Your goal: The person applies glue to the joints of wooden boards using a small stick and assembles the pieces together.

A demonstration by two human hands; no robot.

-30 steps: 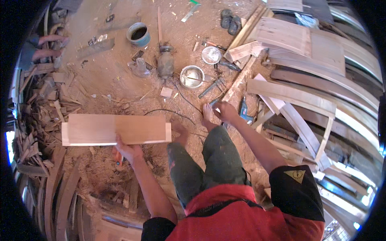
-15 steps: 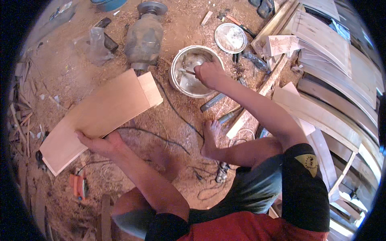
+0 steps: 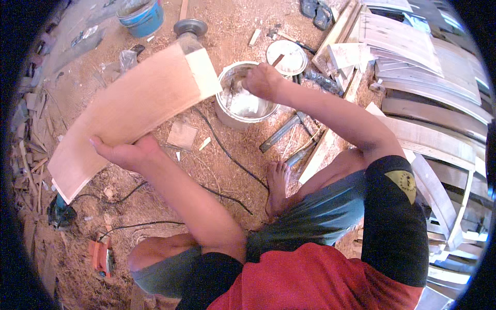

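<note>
A long, curved wooden board (image 3: 139, 95) slants up in front of me on the left, with a paler strip at its far right end. My left hand (image 3: 126, 152) grips its near edge, thumb on the upper face and fingers underneath, out of sight. Closed in a fist, my right hand (image 3: 264, 82) is above the right rim of a white bucket (image 3: 243, 119). A thin brown stick (image 3: 279, 60) sticks out of the top of that fist; its lower end is hidden. Whitish stuff coats the bucket's inside.
A round lid (image 3: 294, 61) lies beyond the bucket, near a hammer (image 3: 289, 37). Wooden panels (image 3: 403, 41) are stacked at right. A blue bucket (image 3: 142, 20) stands far left. A black cord (image 3: 227, 150) crosses the shavings-strewn ground; an orange tool (image 3: 101, 256) lies near left.
The board has risen and moved slightly right, its far end now next to the bucket. My right hand has turned, so the stick now points up and away instead of down into the bucket.
</note>
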